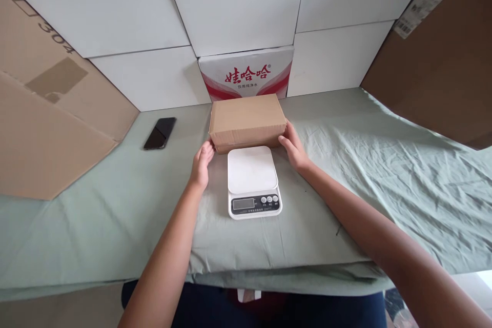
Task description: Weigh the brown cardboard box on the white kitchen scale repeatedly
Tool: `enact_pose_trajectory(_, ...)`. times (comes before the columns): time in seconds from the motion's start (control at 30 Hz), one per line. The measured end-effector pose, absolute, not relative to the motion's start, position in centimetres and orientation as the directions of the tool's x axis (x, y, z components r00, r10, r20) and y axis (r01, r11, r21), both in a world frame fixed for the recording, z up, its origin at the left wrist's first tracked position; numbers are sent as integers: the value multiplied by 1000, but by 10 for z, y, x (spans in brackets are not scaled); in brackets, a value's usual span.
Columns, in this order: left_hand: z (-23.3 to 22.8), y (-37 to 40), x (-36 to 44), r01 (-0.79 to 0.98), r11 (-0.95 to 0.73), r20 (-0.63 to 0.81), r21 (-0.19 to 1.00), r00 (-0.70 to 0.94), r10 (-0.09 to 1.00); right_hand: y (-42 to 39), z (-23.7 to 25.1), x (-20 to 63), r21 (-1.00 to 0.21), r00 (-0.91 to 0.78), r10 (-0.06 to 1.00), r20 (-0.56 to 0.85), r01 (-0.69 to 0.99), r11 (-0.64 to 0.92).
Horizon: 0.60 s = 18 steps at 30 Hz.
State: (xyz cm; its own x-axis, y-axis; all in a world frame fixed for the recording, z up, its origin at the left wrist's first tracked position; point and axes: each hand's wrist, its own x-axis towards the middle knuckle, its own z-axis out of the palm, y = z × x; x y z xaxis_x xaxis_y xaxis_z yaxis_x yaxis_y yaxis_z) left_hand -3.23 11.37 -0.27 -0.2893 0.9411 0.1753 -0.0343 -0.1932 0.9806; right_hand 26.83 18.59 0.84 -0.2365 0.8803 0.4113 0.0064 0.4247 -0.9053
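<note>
Cardboard box (248,120) near bench's back edge — likely light, stiff; left hand (202,163) and right hand (294,148) open-fingered, pressing opposite ends behind scale (253,180).

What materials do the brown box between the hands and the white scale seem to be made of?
Brown box: apparently corrugated cardboard, matte, with creased edges. White scale: probably smooth plastic, slightly glossy, with moulded buttons and a display window.
</note>
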Motion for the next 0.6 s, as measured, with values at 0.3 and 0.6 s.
enact_pose_trajectory(0.3, 12, 91, -25, -9, -300, 285, 954, -286, 915, 179, 17, 271, -843, -277, 807, 522, -24, 537)
enact_pose_trajectory(0.6, 29, 42, -1, 26, -409, 395, 912, -325, 859, 142, 38, 273, -749, -221, 748, 625, 101, 655)
